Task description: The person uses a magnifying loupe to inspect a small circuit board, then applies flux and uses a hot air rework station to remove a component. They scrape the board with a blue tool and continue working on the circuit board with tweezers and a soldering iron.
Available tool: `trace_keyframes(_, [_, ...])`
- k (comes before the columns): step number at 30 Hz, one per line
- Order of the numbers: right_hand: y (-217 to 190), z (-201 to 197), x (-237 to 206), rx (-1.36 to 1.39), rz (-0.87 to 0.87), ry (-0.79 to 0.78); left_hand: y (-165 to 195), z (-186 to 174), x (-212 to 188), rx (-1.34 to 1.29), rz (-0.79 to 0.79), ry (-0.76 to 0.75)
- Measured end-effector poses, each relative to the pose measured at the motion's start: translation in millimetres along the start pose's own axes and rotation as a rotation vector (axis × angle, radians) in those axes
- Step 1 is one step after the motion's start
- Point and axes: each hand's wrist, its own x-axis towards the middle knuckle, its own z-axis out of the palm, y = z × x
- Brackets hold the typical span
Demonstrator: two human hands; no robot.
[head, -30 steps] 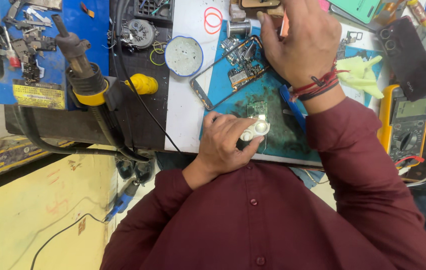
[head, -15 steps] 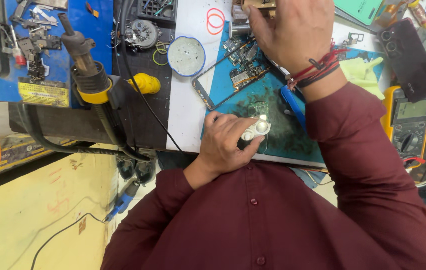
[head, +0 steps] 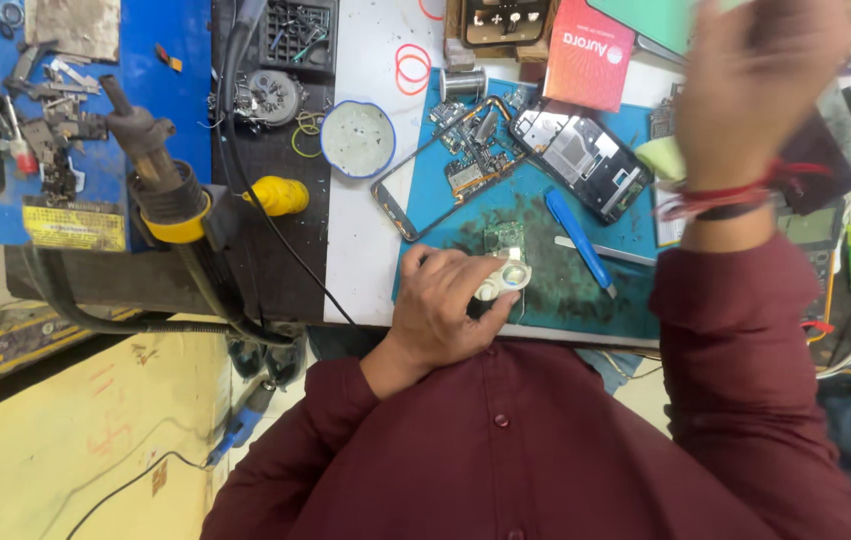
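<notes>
Nearest, the left hand (head: 440, 305) grasps a white loupe (head: 503, 282) over a small circuit board (head: 503, 238) on the teal mat (head: 585, 290). Beyond lie a blue pry tool (head: 577, 240) and phone frame (head: 585, 160). The right hand (head: 755, 85) is raised and blurred; its grip cannot be told.

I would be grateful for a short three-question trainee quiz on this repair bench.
1. True or false: the left hand holds a small white magnifier.
2. What lies just right of the small green circuit board: (a) a blue pry tool, (b) a hammer, (c) a cup?
3. Is the right hand resting on the blue mat or raised and blurred?

Key: 1 true; 2 a; 3 raised and blurred.
</notes>
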Motion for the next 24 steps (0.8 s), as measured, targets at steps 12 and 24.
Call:
trace_keyframes(12, [-117, 26, 32, 0.111, -0.35, -0.31, 1, -1, -5, -0.002, -0.039, -0.042])
trace_keyframes(24, [-104, 34, 19, 0.034, -0.385, -0.257, 4, 2, -5, 0.031, -0.003, -0.061])
